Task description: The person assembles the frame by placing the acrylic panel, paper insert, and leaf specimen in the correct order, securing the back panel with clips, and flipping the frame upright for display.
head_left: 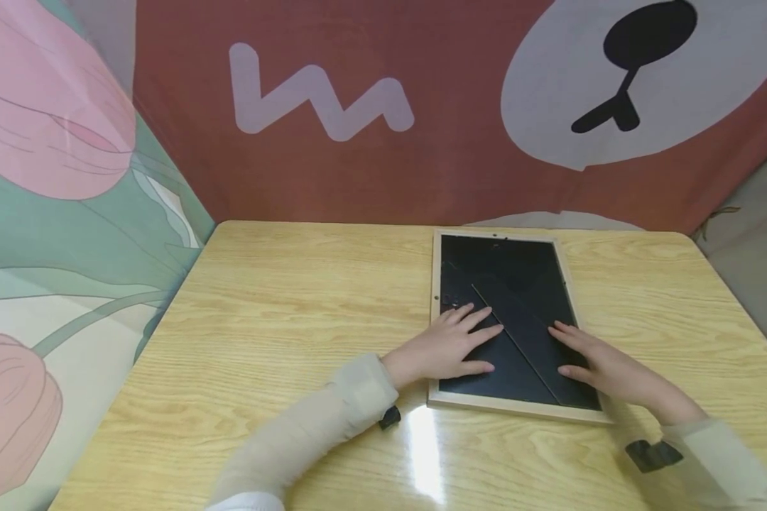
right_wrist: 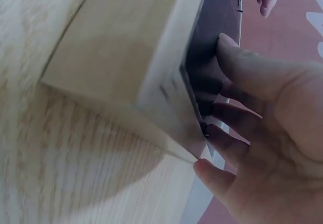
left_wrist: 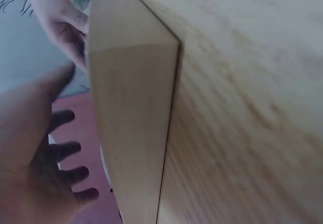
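Left hand (head_left: 449,346) and right hand (head_left: 613,365), both spread over a black panel (head_left: 518,277), wooden frame (head_left: 518,408), wood-grain table (head_left: 294,298)

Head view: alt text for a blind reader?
A person's left hand and right hand are over a black panel in a pale wooden frame on a yellowish table, with a reddish backdrop behind.
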### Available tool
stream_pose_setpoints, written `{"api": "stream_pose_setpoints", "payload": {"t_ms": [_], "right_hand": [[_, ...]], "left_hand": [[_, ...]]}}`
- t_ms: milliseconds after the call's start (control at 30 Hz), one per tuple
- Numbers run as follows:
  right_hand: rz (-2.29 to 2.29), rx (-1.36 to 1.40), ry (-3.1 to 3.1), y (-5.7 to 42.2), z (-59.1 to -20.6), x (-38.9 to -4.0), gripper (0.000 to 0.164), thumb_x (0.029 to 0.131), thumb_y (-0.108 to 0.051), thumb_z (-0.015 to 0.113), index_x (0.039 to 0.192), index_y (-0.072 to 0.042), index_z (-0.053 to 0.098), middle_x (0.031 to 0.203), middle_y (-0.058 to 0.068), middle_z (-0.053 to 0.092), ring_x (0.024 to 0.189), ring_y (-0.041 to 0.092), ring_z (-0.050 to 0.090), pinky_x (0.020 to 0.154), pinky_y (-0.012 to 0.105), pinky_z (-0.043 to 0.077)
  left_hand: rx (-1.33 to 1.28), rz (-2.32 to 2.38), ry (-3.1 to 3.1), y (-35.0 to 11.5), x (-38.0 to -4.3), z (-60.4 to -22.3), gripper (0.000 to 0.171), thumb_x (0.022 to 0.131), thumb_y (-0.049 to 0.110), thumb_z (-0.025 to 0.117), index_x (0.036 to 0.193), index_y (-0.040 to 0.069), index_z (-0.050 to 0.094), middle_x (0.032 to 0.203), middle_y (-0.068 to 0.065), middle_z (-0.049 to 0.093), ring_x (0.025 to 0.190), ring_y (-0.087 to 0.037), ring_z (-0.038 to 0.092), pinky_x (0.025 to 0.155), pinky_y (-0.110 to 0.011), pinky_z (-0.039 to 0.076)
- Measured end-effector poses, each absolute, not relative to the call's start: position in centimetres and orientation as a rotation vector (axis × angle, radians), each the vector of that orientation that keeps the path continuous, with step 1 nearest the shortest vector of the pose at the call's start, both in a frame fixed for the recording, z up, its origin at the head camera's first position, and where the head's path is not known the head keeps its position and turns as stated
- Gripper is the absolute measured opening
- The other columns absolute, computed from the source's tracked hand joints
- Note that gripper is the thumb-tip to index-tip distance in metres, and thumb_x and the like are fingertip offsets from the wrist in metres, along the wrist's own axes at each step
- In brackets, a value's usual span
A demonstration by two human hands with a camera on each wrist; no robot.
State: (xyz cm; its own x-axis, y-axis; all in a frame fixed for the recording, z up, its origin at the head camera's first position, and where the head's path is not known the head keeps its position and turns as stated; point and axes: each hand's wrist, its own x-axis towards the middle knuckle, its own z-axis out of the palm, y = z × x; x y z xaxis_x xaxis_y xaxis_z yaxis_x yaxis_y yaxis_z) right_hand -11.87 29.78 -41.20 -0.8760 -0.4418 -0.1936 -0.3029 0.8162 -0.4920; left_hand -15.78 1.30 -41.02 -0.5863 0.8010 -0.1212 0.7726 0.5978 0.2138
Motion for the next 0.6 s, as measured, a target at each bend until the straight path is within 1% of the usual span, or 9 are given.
{"api": "stream_pose_setpoints", "payload": {"t_ms": [133, 233, 400, 600], "right_hand": [[-0.615, -0.577, 2.725, 29.6, -41.1, -11.9, 0.069, 0.086, -0.022, 0.069, 0.139, 0.012, 0.039, 0.143, 0.040, 0.032, 0.126, 0.059, 0.036, 0.096, 0.067, 0.039], [-0.584, -0.579, 2.740, 29.6, -41.1, -12.0, 0.069, 0.085, -0.022, 0.070, 0.138, 0.011, 0.041, 0.142, 0.039, 0.034, 0.125, 0.058, 0.037, 0.096, 0.066, 0.040], [-0.565, -0.602, 2.746, 29.7, -41.1, -12.1, 0.069, 0.083, -0.022, 0.071, 0.136, 0.011, 0.043, 0.140, 0.039, 0.036, 0.124, 0.058, 0.039, 0.094, 0.065, 0.042], [-0.539, -0.690, 2.763, 30.0, -40.9, -12.5, 0.067, 0.080, -0.020, 0.073, 0.133, 0.010, 0.047, 0.137, 0.037, 0.042, 0.121, 0.055, 0.045, 0.090, 0.060, 0.047]], "left_hand": [[1.312, 0.155, 2.596, 2.1, -15.9, -41.3, 0.070, 0.095, 0.063, 0.036, 0.153, 0.030, 0.017, 0.163, 0.000, 0.005, 0.151, -0.025, 0.008, 0.123, -0.048, 0.016], [1.297, 0.098, 2.599, 2.7, -16.0, -41.6, 0.072, 0.094, 0.065, 0.034, 0.154, 0.032, 0.013, 0.163, 0.003, 0.002, 0.151, -0.023, 0.005, 0.123, -0.047, 0.015], [1.278, 0.004, 2.605, 3.1, -16.1, -42.1, 0.072, 0.094, 0.065, 0.034, 0.153, 0.033, 0.010, 0.163, 0.004, 0.000, 0.151, -0.022, 0.003, 0.123, -0.045, 0.015], [1.254, -0.006, 2.580, 3.0, -16.0, -42.4, 0.071, 0.094, 0.066, 0.032, 0.153, 0.035, 0.008, 0.163, 0.006, -0.005, 0.151, -0.021, 0.000, 0.124, -0.044, 0.012]]}}
